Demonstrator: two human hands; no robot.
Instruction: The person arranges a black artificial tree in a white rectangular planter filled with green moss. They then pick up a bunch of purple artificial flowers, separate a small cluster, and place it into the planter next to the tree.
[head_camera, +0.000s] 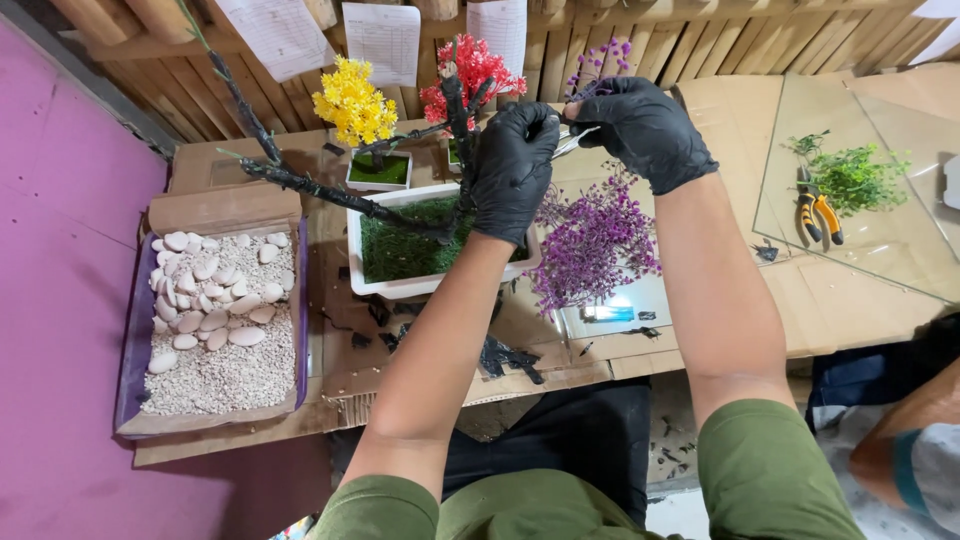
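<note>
Both my hands wear black gloves and meet above a white rectangular planter (400, 287) filled with green artificial moss. My left hand (513, 170) is closed around a thin wire-like stem beside the dark artificial tree trunk (460, 130) standing in the planter. My right hand (642, 130) grips a small metal tool whose tip points at my left fingers, next to a purple flower sprig (600, 65). A bunch of purple artificial flowers (595, 245) lies just right of the planter.
A box of white pebbles and gravel (215, 320) sits at left. Small yellow (352, 100) and red (472, 68) flower trees stand behind. Orange-handled pliers (820, 212) and green sprigs (858, 175) lie on a glass sheet at right. Another person's arm (905, 440) is at lower right.
</note>
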